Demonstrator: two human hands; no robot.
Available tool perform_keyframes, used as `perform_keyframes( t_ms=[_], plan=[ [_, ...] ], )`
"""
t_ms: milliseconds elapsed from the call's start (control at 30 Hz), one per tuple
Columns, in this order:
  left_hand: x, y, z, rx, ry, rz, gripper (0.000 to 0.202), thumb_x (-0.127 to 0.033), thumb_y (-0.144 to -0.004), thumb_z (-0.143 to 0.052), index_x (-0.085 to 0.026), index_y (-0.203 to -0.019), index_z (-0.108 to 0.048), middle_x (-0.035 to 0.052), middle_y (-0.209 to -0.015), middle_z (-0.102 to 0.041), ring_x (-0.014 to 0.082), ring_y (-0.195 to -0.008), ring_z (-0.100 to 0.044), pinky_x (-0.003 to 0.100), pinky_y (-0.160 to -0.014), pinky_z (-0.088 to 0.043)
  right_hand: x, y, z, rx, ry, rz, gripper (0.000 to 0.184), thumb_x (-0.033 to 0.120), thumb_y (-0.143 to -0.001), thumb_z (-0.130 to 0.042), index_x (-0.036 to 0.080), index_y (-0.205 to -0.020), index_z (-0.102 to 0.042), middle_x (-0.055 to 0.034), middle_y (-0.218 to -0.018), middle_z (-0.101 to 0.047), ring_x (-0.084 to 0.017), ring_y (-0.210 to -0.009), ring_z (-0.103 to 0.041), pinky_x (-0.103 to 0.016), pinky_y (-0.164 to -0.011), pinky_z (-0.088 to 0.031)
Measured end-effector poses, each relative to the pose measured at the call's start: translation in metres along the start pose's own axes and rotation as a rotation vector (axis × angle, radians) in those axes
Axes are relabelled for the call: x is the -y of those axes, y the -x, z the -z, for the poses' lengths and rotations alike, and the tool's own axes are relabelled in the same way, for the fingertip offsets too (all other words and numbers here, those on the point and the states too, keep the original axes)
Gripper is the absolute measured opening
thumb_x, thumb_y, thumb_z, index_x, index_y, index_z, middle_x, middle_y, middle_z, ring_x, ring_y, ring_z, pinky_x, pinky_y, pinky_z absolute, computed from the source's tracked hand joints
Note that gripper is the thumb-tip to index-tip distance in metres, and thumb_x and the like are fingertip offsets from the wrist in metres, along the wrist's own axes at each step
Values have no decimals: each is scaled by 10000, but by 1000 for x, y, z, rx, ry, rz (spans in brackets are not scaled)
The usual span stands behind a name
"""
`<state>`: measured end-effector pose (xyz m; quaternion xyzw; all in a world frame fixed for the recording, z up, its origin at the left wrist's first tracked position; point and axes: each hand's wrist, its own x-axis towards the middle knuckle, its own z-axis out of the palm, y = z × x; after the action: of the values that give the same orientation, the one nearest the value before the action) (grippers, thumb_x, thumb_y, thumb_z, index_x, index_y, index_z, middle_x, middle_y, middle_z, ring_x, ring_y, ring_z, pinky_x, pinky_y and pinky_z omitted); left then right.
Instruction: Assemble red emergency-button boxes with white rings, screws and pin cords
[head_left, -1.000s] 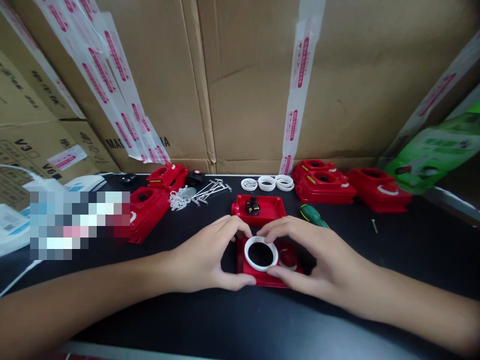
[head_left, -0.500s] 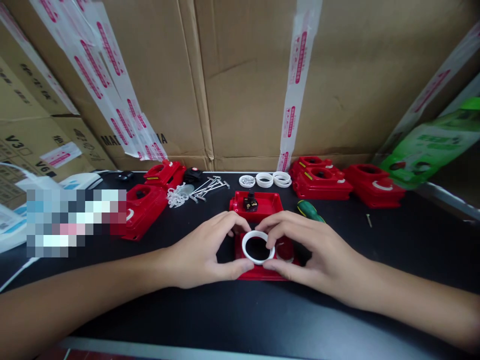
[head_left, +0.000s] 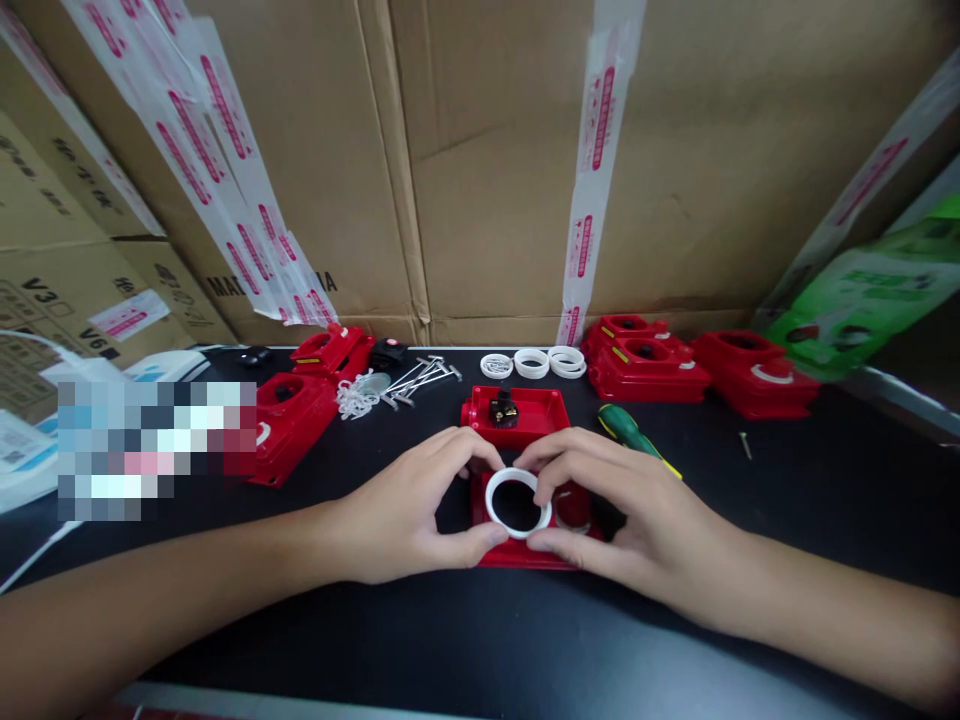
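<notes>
A round white plastic ring [head_left: 490, 508] with a dark opening sits just below the centre of the frame, between the person's two bare hands and over a red plastic cover [head_left: 517, 556] whose lower edge shows beneath it; whether the ring is pressed fully down onto the cover cannot be told. The left hand [head_left: 412, 510], reaching in from the lower left, is curved like a C, its index fingertip at the ring's upper left rim and its thumb tip at the lower left. The right hand [head_left: 652, 510], coming from the lower right, mirrors it, with a bent finger over the ring's right rim and the thumb at the lower right, so the ring is held between both hands. A round dark-red disc [head_left: 572, 508] lies on the cover just right of the ring, partly under the right hand's arch. Just above the hands in the frame stands an open red plastic box [head_left: 544, 412] with a small black component with brass-coloured parts [head_left: 503, 411] inside. A green screwdriver handle with yellow stripes [head_left: 627, 429] lies above the right hand, and a small metal screw [head_left: 745, 447] lies farther toward the right.
</notes>
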<state>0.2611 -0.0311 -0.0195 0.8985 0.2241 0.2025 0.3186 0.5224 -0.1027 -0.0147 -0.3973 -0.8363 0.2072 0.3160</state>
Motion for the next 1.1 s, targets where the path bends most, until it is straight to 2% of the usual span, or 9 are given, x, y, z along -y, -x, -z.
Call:
perform_keyframes(
  t_ms=[667,1100],
  plan=[
    [3,-1,0,6,-15,-7,418,-356,-889,-820,-223,-1213,-592,62,-1185,-667,232,-1044,-642,377,-925,-533,-1,-1,0,-45,26,97,224,295,-946,-797,230,-1120,-670,-86,-1229,-729,-184,-1129,-707,-303,-962,-578],
    [1,-1,-2,-6,-18,-16,418,-332,-869,-828,-213,-1206,-609,63,-1174,-676,229,-1039,-647,376,-938,-537,-2,-1,-2,-43,8,62,227,325,-936,-805,223,-1094,-677,-86,-1208,-713,-190,-1094,-706,-301,-930,-582]
  ],
)
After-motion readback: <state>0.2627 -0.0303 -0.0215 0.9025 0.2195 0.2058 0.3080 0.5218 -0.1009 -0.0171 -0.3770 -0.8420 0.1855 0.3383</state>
